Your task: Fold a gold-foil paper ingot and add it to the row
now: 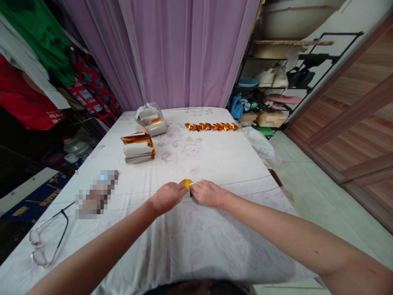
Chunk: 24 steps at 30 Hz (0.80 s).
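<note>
Near the middle of the table, my left hand [170, 196] and my right hand [206, 192] hold a small piece of gold foil paper [187, 183] between them. The fingers of both hands are pinched on its two sides, and part of the paper is hidden behind them. It looks partly folded. Farther off to the left lies a stack of gold-and-white foil paper sheets [138, 151]. Beyond the hands, toward the right back of the table, a row of folded gold foil pieces [211, 127] stretches sideways.
A clear plastic bag [152, 119] with paper in it sits behind the stack. Eyeglasses [43, 246] lie at the left edge, near a blurred-out flat object [100, 194]. The table has a floral white cloth [221, 241]. A shoe rack [276, 82] stands at right, a purple curtain [190, 53] behind.
</note>
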Available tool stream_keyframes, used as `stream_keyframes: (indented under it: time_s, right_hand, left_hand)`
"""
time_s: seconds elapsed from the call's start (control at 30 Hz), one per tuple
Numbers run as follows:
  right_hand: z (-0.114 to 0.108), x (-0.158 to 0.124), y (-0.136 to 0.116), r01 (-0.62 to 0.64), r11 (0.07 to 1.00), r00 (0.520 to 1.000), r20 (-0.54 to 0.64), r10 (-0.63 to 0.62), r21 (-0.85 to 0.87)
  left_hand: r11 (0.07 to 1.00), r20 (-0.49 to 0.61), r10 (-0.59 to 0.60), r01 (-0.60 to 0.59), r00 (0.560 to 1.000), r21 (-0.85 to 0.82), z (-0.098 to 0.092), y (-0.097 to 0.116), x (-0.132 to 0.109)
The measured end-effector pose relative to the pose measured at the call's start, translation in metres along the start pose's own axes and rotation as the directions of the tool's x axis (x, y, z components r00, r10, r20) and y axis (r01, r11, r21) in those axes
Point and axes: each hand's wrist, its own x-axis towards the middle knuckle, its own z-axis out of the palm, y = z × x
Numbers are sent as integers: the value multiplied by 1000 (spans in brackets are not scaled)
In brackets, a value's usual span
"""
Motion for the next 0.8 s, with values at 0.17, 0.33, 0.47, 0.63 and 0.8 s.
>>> stream_keyframes:
  time_s: [0.17,0.33,0.47,0.63,0.8]
  right_hand:
    - [9,-5,2,-58,998,992,-107,60,29]
    - [20,-7,4,-88,987,975,-192,113,134]
    - [24,-11,4,-131,953,955,-223,195,273]
    - [23,-16,2,-209,906,917,-250,312,368]
    - [20,-14,-2,-273,861,884,-242,400,429]
  left_hand:
    - [974,-102,-60,36,993,-223,6,-13,-19]
    - [964,-146,-46,6,988,-265,12,-24,-28]
    - [978,-132,55,-80,990,-192,12,-34,-21]
    - [993,-129,42,-55,991,-99,9,-40,-9]
    - [997,-111,61,-65,992,-33,5,-41,1]
